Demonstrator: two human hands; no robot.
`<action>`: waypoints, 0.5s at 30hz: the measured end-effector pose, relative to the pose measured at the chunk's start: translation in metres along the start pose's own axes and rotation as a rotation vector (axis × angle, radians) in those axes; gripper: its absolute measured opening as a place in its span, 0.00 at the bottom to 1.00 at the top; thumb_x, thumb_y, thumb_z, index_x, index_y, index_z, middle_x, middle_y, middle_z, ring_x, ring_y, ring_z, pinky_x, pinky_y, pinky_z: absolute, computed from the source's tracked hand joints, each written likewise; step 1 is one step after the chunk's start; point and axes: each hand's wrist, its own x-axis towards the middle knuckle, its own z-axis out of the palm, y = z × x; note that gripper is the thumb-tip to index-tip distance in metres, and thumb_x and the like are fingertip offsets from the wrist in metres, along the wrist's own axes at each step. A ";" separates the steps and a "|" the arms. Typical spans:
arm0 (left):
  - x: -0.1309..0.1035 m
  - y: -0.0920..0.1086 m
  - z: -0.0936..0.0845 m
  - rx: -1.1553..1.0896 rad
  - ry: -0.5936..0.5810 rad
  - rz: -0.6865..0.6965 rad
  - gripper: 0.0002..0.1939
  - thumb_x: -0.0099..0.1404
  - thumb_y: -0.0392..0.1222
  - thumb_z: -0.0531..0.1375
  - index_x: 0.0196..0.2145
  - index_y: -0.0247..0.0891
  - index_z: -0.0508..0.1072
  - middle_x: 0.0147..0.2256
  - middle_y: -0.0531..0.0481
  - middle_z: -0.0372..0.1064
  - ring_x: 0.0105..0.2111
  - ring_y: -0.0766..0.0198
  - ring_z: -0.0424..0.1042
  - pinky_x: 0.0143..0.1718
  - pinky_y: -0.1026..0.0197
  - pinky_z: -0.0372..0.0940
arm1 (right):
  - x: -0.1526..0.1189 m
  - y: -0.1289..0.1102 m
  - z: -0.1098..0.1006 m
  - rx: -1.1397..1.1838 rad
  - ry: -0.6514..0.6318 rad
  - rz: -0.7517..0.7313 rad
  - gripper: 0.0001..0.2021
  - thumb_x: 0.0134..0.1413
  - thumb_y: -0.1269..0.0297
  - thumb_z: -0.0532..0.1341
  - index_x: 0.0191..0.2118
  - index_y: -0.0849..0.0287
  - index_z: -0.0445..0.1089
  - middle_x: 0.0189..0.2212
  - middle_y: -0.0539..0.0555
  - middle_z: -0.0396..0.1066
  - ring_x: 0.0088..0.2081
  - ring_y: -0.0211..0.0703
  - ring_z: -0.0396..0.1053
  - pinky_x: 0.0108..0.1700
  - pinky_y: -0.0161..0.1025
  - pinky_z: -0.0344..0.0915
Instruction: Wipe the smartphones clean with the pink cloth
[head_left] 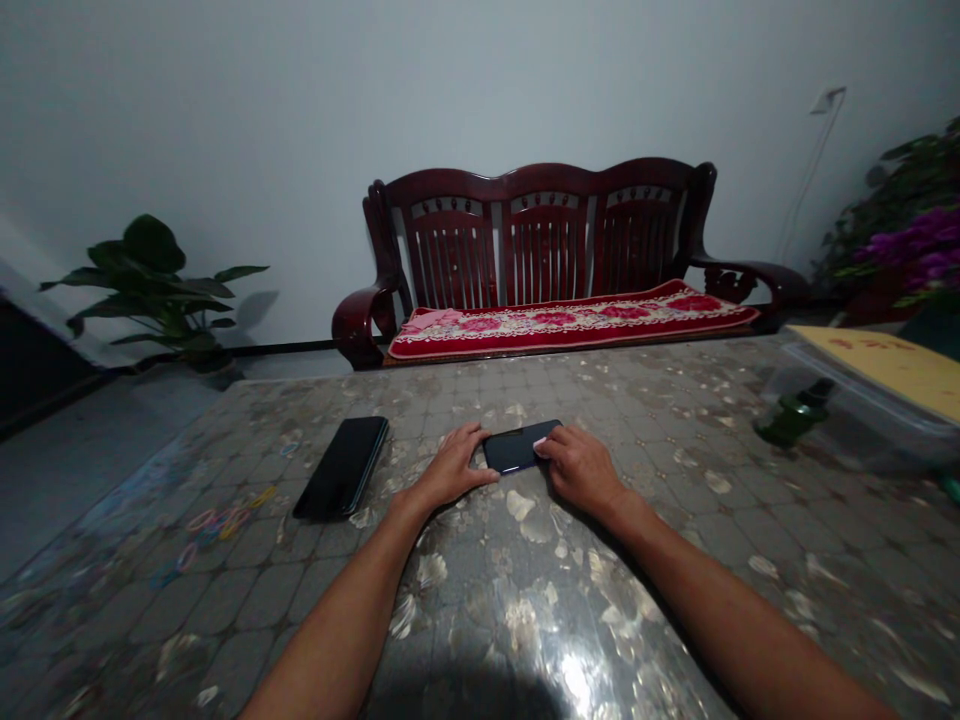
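A dark smartphone (513, 450) lies flat, screen up, on the patterned table covering in front of me. My left hand (454, 466) brackets its left end, thumb at the near corner and fingers at the far corner. At the right end, my right hand (580, 466) is closed with its fingers curled, and its thumb and fingertip rest on the screen. Something pale shows at that fingertip; whether it is a nail or a small object I cannot tell. To the left of my left hand lies a larger black phone-like device (342, 468), apart from both hands.
Coloured rubber bands (225, 520) are scattered at the left. A green bottle (795, 412) stands at the right beside a clear plastic box (862, 420) with a yellow sheet (892, 365) on top. A wooden bench (544, 240) is beyond the table (465, 640), between plants.
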 end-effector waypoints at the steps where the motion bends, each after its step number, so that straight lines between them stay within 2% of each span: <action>1: 0.000 0.000 0.000 -0.002 0.002 0.001 0.35 0.55 0.46 0.73 0.59 0.38 0.71 0.64 0.34 0.61 0.65 0.41 0.60 0.66 0.40 0.55 | -0.001 0.004 -0.001 -0.015 -0.003 0.037 0.14 0.57 0.77 0.58 0.43 0.57 0.78 0.41 0.57 0.75 0.43 0.48 0.67 0.43 0.40 0.59; 5: 0.000 0.002 -0.001 -0.005 0.001 -0.005 0.34 0.56 0.46 0.73 0.59 0.38 0.72 0.64 0.34 0.61 0.65 0.40 0.60 0.66 0.40 0.55 | -0.002 0.008 -0.001 -0.038 0.005 0.072 0.15 0.58 0.77 0.58 0.44 0.57 0.78 0.41 0.57 0.75 0.43 0.48 0.67 0.43 0.40 0.58; 12: 0.000 0.005 -0.002 -0.025 0.006 -0.007 0.34 0.55 0.46 0.73 0.57 0.37 0.72 0.63 0.34 0.62 0.64 0.39 0.61 0.66 0.40 0.55 | 0.004 -0.022 0.005 0.004 -0.023 -0.118 0.13 0.61 0.74 0.58 0.47 0.59 0.76 0.41 0.58 0.74 0.42 0.48 0.65 0.43 0.41 0.57; 15: -0.001 0.003 -0.001 -0.027 0.018 -0.004 0.34 0.54 0.46 0.73 0.57 0.38 0.73 0.63 0.35 0.63 0.64 0.39 0.61 0.66 0.41 0.55 | 0.005 -0.024 0.004 0.000 -0.047 -0.143 0.13 0.61 0.74 0.59 0.48 0.59 0.76 0.41 0.58 0.74 0.42 0.49 0.65 0.42 0.41 0.56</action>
